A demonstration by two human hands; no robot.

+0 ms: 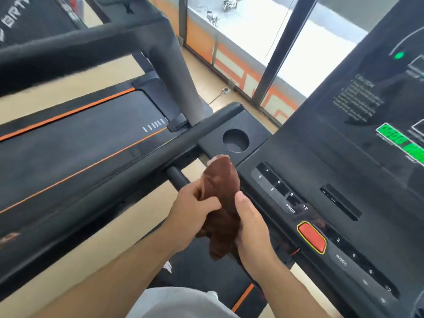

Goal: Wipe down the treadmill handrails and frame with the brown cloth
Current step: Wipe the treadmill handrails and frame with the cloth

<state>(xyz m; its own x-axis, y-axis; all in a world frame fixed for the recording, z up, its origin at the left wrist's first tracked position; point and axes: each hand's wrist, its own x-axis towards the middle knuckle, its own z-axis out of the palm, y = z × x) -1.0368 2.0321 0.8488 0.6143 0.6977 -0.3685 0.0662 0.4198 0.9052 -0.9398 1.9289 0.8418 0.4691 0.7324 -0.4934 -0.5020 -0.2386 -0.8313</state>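
**At the console edge: cloth held in both hands over the short grip bar**

Below the cup-holder [235,140] corner of the console [321,171], I have the cloth [221,210] bunched lengthwise between both hands; it appears to lie along the short bar [177,176] that juts from the frame, though whether it wraps that bar fully I cannot tell. Left hand [195,214]: fingers curled, pinching a fold of cloth near its upper half. Right hand [252,228]: thumb laid along the cloth's right side, the remaining fingers hidden beneath it and apparently closed around it. Cloth tip reaches just short of the cup-holder rim; its lower end hangs loose by the right wrist.

Judgement on the step: this looks like re-gathering the cloth before a wipe of the bar. To do it well I would fold the loose tail in, so nothing drags across the keys [278,187] or the red stop button [311,237] just beside the right hand; wrap the bar all round; draw along its length with steady squeeze, not dabs. The long handrail [160,154] and grey upright [181,83] beyond lie untouched by either hand at present.
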